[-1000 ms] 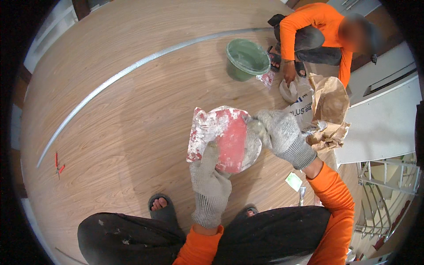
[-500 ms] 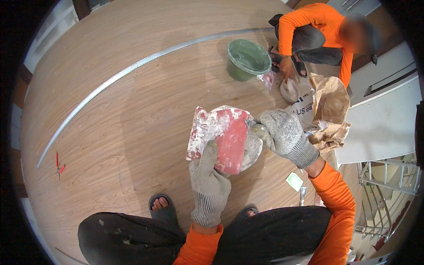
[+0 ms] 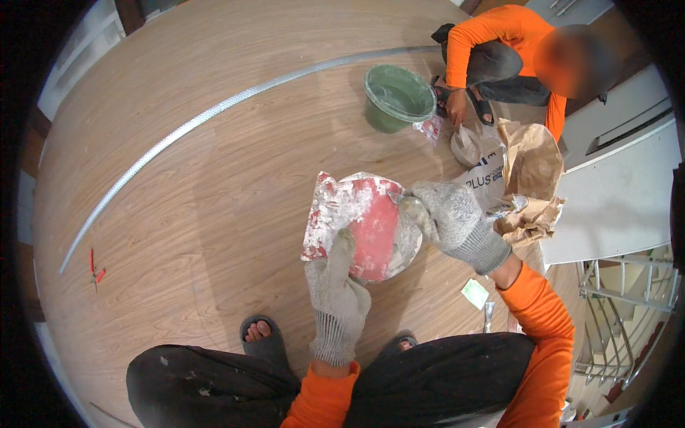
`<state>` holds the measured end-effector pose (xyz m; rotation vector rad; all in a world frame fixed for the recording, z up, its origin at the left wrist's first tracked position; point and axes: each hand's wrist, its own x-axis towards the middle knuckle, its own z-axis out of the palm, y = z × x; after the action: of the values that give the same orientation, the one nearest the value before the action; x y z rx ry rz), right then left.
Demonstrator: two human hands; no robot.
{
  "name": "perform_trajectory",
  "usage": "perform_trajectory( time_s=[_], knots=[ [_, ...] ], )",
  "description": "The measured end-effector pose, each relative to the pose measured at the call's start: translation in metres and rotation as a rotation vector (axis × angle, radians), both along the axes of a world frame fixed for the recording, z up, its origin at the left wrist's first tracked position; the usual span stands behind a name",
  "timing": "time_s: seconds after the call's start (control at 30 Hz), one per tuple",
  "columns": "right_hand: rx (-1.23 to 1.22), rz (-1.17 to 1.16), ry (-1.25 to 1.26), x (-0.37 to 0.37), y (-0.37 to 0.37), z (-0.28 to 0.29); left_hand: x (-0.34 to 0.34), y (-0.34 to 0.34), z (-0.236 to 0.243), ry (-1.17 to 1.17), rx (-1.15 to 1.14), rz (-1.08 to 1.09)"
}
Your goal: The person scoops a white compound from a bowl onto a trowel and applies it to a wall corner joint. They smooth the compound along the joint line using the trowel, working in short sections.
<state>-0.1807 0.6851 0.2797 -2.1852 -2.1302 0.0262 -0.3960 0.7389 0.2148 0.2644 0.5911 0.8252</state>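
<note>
- Head view: wood-look floor [image 3: 178, 235] underlies the scene; a long perforated metal strip [image 3: 214, 111] runs across it.
- Paper bag [image 3: 535, 157] beside a co-worker: mouth gaping, brown inner side showing; contents not visible.
- Green bucket [image 3: 389, 120], upright on the floor, well ahead of the hands: pale residue inside the wall; cannot tell whether liquid lies at the bottom.
- Red plate [image 3: 374, 239], crusted white, is held above the floor between both hands, over a pale round piece [image 3: 409, 246]. Whether that piece is a container: cannot tell.
- Left hand [image 3: 335, 285], gloved: thumb pressed on the plate's face, remaining fingers hidden underneath.
- Right hand [image 3: 453, 214], gloved: fingers curled tight around what appears to be a small grey blade, tip at the plate's edge.
- Judgement: good scraping here wants a firm left grip, a low blade angle, short strokes, and the left thumb clear of the blade's path.
- Small bowl [image 3: 457, 155] by the co-worker's hand [image 3: 457, 107]: pale material inside, wet or dry unclear.
- Grey blade [image 3: 394, 197]: only the tip shows.
</note>
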Motion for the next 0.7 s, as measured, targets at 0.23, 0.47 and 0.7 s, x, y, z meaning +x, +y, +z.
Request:
perform_trajectory(
  time_s=[0.23, 0.47, 0.7],
  knots=[
    [-0.012, 0.017, -0.075, -0.005, 0.003, 0.009, -0.004, -0.003, -0.008, 0.156, 0.235, 0.000],
    [-0.039, -0.020, -0.082, -0.006, 0.002, 0.007, -0.004, -0.005, 0.001, 0.299, 0.331, 0.002],
    [-0.060, -0.030, -0.080, -0.014, 0.006, 0.005, -0.015, -0.007, -0.018, 0.881, 1.130, 0.026]
  ],
)
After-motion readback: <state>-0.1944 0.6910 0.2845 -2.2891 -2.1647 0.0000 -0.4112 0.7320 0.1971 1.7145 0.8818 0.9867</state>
